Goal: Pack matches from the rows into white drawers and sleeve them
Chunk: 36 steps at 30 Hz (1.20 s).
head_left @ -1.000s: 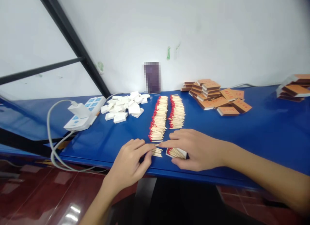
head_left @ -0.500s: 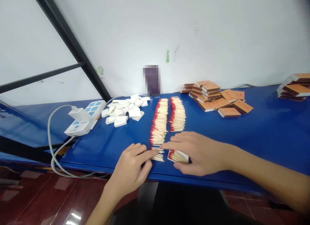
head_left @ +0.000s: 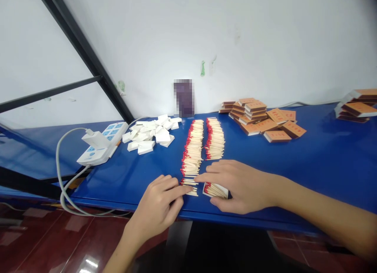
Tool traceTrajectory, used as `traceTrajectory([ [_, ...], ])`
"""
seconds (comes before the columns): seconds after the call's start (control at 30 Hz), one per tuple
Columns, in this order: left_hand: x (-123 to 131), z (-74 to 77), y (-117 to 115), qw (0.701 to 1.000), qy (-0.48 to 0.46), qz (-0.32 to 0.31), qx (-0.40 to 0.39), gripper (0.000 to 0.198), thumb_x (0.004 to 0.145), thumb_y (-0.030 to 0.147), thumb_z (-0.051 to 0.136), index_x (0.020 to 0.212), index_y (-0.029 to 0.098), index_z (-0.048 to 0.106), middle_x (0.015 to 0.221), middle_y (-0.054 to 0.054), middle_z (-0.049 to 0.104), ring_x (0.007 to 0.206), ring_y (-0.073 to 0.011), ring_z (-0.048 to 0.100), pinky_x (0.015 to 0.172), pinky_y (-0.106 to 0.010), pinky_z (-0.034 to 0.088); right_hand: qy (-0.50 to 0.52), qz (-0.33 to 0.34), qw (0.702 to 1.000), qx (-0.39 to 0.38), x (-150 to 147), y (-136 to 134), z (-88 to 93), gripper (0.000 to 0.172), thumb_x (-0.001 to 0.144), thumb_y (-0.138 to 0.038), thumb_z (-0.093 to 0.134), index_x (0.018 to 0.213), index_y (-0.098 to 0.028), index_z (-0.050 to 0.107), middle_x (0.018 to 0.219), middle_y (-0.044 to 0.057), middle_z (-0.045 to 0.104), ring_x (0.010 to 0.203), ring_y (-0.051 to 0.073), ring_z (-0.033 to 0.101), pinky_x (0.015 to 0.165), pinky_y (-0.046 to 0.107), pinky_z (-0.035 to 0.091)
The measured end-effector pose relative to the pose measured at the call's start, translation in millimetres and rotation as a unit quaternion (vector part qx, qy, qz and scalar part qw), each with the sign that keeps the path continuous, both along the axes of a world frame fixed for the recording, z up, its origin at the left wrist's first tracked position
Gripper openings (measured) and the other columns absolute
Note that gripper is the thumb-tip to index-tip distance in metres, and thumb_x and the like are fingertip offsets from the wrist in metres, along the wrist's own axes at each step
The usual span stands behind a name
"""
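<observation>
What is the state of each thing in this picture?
Near tray: open, holding matches
Left match row: laid out, heads left
Right match row: laid out, heads left
White trays: heaped loosely
Orange matchboxes: piled loosely
Power strip: adapter plugged in; on or off, unclear
Dark panel: upright, pixelated
Left hand: index finger extended over matches
Right hand: spread over near tray

Red-headed matches (head_left: 193, 145) lie in two rows beside a filled white tray (head_left: 223, 189).

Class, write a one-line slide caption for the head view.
Left hand with a finger at loose matches, right hand beside a match-filled white tray on a blue table.
</observation>
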<state>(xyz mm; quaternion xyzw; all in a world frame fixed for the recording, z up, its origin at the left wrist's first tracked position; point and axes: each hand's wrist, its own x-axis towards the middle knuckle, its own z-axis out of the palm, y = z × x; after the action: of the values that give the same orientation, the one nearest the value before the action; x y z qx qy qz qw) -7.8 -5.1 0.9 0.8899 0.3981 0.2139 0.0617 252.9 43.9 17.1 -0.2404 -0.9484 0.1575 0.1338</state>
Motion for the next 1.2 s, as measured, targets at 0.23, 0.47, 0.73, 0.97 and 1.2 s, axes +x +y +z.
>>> traceTrajectory([
  [0.23,0.4,-0.1,0.2,1.0,0.016,0.002,0.018,0.037,0.096,0.011,0.042,0.112,0.021,0.073,0.074,-0.003,0.062,0.069,-0.0189,0.054,0.067,-0.034,0.039,0.0,0.003,1.0,-0.004,0.1,0.3,0.6,0.036,0.088,-0.032,0.06,0.121,-0.019,0.066,0.096,0.008,0.068,0.086,0.024,0.062,0.08,0.036,0.046],
  [0.47,-0.8,-2.6,-0.9,1.0,0.0,-0.001,0.026,0.036,0.096,0.01,0.042,0.113,0.021,0.072,0.077,-0.003,0.064,0.071,-0.0176,0.055,0.07,-0.033,0.041,-0.003,0.001,1.0,-0.01,-0.2,0.2,1.4,0.037,0.088,-0.032,0.061,0.122,-0.021,0.066,0.097,0.008,0.068,0.087,0.024,0.062,0.079,0.036,0.045],
  [0.73,1.6,-2.7,-0.3,0.999,0.002,-0.002,0.036,0.034,0.094,0.01,0.044,0.107,0.021,0.074,0.074,-0.003,0.065,0.067,-0.0167,0.056,0.068,-0.032,0.042,-0.004,-0.003,1.0,-0.008,-0.4,0.2,1.9,0.04,0.088,-0.032,0.061,0.125,-0.019,0.066,0.1,0.01,0.069,0.088,0.024,0.064,0.082,0.037,0.047],
  [0.97,4.7,-0.5,-0.8,0.999,-0.035,0.036,0.003,0.023,0.094,0.018,0.056,0.112,0.021,0.07,0.076,-0.001,0.066,0.067,-0.0168,0.056,0.077,-0.036,0.044,-0.009,-0.003,1.0,-0.002,-0.2,-0.2,2.2,0.035,0.088,-0.032,0.06,0.12,-0.02,0.068,0.099,0.009,0.068,0.087,0.024,0.063,0.081,0.036,0.046],
  [1.2,5.5,4.8,0.2,0.996,-0.013,0.082,-0.031,0.031,0.089,0.027,0.062,0.119,0.02,0.067,0.081,-0.002,0.063,0.079,-0.0213,0.06,0.089,-0.044,0.045,-0.012,0.001,1.0,0.0,-0.3,1.1,2.5,0.04,0.089,-0.034,0.06,0.126,-0.021,0.066,0.096,0.008,0.067,0.085,0.024,0.063,0.077,0.036,0.046],
])
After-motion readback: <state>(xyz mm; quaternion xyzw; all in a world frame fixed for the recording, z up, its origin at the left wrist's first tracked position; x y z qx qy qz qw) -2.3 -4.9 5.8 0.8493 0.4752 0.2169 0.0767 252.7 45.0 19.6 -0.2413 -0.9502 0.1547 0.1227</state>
